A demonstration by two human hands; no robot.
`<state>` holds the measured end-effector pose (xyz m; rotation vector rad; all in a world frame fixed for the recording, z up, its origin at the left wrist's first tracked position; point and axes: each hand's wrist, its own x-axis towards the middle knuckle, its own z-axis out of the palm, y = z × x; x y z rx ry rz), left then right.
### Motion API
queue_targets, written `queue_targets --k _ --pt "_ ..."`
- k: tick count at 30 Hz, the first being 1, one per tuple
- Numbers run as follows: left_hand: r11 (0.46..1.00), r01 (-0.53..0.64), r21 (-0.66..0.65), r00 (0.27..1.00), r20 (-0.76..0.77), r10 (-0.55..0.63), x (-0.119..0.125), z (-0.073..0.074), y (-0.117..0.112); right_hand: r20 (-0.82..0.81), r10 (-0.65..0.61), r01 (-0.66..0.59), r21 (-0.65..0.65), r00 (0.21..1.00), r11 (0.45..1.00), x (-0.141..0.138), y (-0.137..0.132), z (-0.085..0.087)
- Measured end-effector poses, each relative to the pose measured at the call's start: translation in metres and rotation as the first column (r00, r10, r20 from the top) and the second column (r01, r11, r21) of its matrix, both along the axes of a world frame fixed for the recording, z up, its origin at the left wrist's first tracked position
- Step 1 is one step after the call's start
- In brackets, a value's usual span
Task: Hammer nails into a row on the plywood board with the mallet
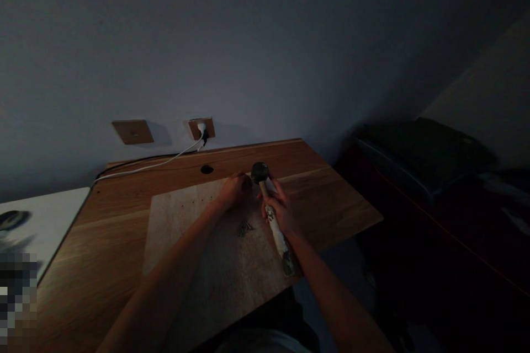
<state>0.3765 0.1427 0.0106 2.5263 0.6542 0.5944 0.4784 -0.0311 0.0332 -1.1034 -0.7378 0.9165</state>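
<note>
My right hand (281, 207) is wrapped round the handle of a mallet (276, 231) with a dark round head and worn, whitish wrapping on the handle. The mallet's head points towards the wall, and the handle slants back towards me over the right side of a pale wooden board (199, 270). My left hand (236, 190) rests near the board's far edge, just left of the mallet head. Its fingers are curled together, and whatever they pinch is hidden. A small pile of nails or screws (245, 228) lies on the board between my forearms. Several small dark dots mark its far left part.
The board lies on a wooden table (343, 198) against a wall. A white plug sits in a wall socket (201, 128), its cable (165, 162) running left along the table. Left stands a white surface (53, 212); right, a dark cushion-like object (430, 154).
</note>
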Motion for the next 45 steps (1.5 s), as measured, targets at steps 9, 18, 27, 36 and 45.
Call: queue_targets --k 9,18,27,36,45 --pt "1.0 -0.012 -0.001 0.999 -0.036 0.012 0.0005 0.0034 -0.0007 0.024 -0.005 0.006 -0.043 1.0 0.999 -0.0031 -0.0009 0.0022" --pt "1.0 -0.028 -0.009 0.999 -0.032 0.027 0.0018 0.0027 -0.0016 0.045 -0.009 0.011 -0.049 0.999 0.999 -0.0051 -0.0016 0.0055" --pt "0.999 -0.037 -0.003 0.999 -0.035 0.036 0.0013 0.0027 -0.0011 0.056 -0.021 0.023 -0.041 0.998 0.999 -0.0037 -0.0012 0.0062" --pt "1.0 -0.017 -0.005 1.0 -0.01 0.017 0.001 -0.0006 0.0008 0.04 -0.019 0.022 -0.066 0.999 0.998 -0.0057 -0.0011 0.0042" --pt "0.999 -0.029 -0.02 0.999 -0.019 0.028 -0.0001 0.0046 -0.0027 0.051 -0.048 0.052 -0.081 0.998 0.995 -0.0047 -0.0014 0.0056"
